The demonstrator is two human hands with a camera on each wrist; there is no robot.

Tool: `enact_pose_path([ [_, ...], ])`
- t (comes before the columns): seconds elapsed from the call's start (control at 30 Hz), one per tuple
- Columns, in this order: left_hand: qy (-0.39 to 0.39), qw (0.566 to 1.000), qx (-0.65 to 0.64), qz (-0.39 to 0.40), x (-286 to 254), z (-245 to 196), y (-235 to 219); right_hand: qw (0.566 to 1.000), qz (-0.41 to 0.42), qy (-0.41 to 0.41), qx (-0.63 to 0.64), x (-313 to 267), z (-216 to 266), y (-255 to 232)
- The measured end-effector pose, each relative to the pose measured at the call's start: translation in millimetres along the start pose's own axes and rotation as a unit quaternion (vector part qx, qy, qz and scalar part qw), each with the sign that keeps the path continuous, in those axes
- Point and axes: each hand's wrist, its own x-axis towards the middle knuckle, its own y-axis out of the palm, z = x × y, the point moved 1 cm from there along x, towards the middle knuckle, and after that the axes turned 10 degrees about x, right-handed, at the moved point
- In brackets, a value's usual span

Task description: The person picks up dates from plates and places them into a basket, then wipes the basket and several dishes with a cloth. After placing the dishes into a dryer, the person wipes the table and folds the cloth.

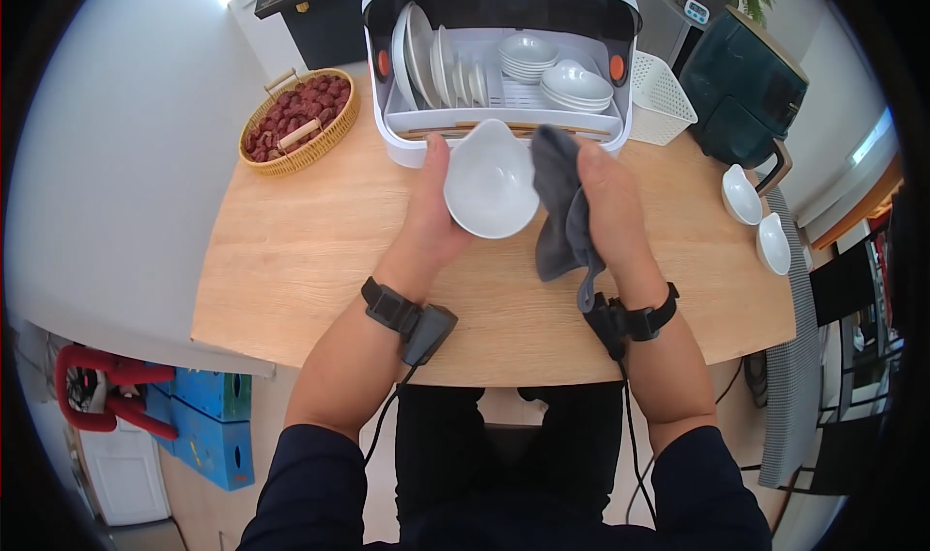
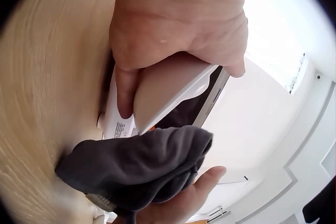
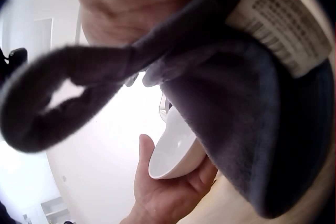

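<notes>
A white bowl [image 1: 492, 185] with a small spout is held in my left hand [image 1: 431, 207], thumb along its side and its inside facing me in the head view. My right hand [image 1: 612, 207] grips a dark grey cloth [image 1: 560, 207], which hangs down beside the bowl's right rim. In the left wrist view the bowl [image 2: 170, 90] sits in the palm, with the cloth [image 2: 142, 161] below it. A loop and a printed label [image 3: 286, 24] show on the cloth in the right wrist view; the cloth hides most of the right fingers there.
Behind the hands stands an open white dish cabinet [image 1: 407, 123] with plates and bowls. A basket of dark red fruit [image 1: 298, 120] is at the back left. A white perforated basket [image 1: 661, 95], a dark green air fryer [image 1: 741, 86] and two spouted bowls [image 1: 742, 197] are at right.
</notes>
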Motion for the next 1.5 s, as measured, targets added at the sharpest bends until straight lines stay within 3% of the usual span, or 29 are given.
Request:
enact_pose_path([
  [0.03, -0.001, 1.000, -0.002, 0.001, 0, 3, 4, 1.000, -0.001, 0.001, -0.002, -4, -4, 8],
  [0.07, -0.018, 1.000, 0.008, 0.003, -2, 6, 9, 0.969, 0.055, -0.117, -0.210, -8, -7, 15],
  [0.1, -0.036, 0.999, 0.019, 0.006, -4, 10, 12, 0.879, 0.108, -0.226, -0.406, -12, -11, 21],
  [0.13, -0.021, 0.999, 0.047, 0.014, -4, 12, 11, 0.842, 0.143, -0.249, -0.456, -15, -15, 24],
  [0.27, 0.010, 0.997, 0.077, 0.030, -5, 8, 13, 0.814, 0.198, -0.219, -0.500, -16, -18, 20],
  [0.33, 0.009, 0.999, 0.043, 0.005, -4, 11, 19, 0.746, 0.146, -0.235, -0.606, -17, -16, 21],
  [0.37, 0.006, 0.999, 0.043, 0.007, -4, 13, 23, 0.747, 0.143, -0.233, -0.606, -16, -16, 23],
  [0.43, -0.017, 0.999, 0.029, -0.017, -6, 17, 31, 0.745, 0.001, -0.245, -0.621, -12, -14, 27],
  [0.47, -0.019, 0.999, 0.029, -0.015, -7, 18, 35, 0.745, -0.001, -0.244, -0.621, -11, -15, 29],
  [0.53, -0.036, 0.999, 0.015, -0.022, -8, 19, 40, 0.833, -0.031, -0.217, -0.508, -10, -18, 29],
  [0.57, -0.036, 0.999, 0.015, -0.022, -6, 22, 36, 0.833, -0.031, -0.217, -0.508, -10, -17, 29],
  [0.63, -0.051, 0.998, 0.034, 0.016, -3, 28, 23, 0.943, 0.092, -0.144, -0.287, -11, -17, 28],
  [0.67, -0.051, 0.998, 0.034, 0.016, -3, 28, 15, 0.943, 0.091, -0.145, -0.287, -11, -17, 25],
  [0.73, -0.070, 0.996, 0.008, 0.049, -6, 21, 7, 0.944, 0.252, -0.064, -0.203, -11, -21, 20],
  [0.77, -0.070, 0.996, 0.009, 0.049, -7, 20, 7, 0.944, 0.251, -0.064, -0.202, -13, -18, 18],
  [0.83, -0.055, 0.998, 0.020, 0.013, -8, 13, 15, 0.880, 0.272, -0.108, -0.374, -17, -12, 16],
  [0.87, -0.054, 0.998, 0.020, 0.013, -6, 14, 15, 0.880, 0.272, -0.108, -0.374, -17, -11, 14],
  [0.93, -0.003, 0.999, 0.041, -0.012, -2, 13, 13, 0.811, 0.186, -0.171, -0.527, -16, -11, 11],
  [0.97, -0.003, 0.999, 0.042, -0.012, -2, 14, 15, 0.812, 0.185, -0.171, -0.527, -15, -13, 11],
  [1.03, 0.002, 0.997, 0.071, -0.013, -4, 15, 24, 0.788, 0.047, -0.229, -0.570, -12, -16, 14],
  [1.17, -0.043, 0.999, 0.014, -0.016, -7, 24, 35, 0.808, -0.030, -0.273, -0.521, -7, -15, 26],
  [1.23, -0.058, 0.998, -0.025, -0.002, -7, 31, 29, 0.900, 0.020, -0.304, -0.311, -6, -20, 28],
  [1.27, -0.059, 0.998, -0.025, -0.001, -7, 31, 24, 0.900, 0.019, -0.305, -0.312, -8, -20, 27],
  [1.33, -0.042, 0.997, 0.033, 0.046, -6, 23, 15, 0.948, 0.168, -0.168, -0.211, -10, -22, 27],
  [1.37, -0.041, 0.998, 0.034, 0.045, -7, 21, 14, 0.948, 0.170, -0.168, -0.211, -11, -19, 26],
  [1.43, -0.012, 0.996, 0.084, -0.003, -12, 11, 22, 0.915, 0.255, -0.103, -0.294, -14, -9, 22],
  [1.47, -0.011, 0.996, 0.083, -0.003, -10, 11, 21, 0.915, 0.257, -0.103, -0.294, -14, -4, 17],
  [1.5, 0.009, 0.997, 0.071, -0.017, -7, 11, 18, 0.887, 0.223, -0.114, -0.389, -14, 1, 12],
])
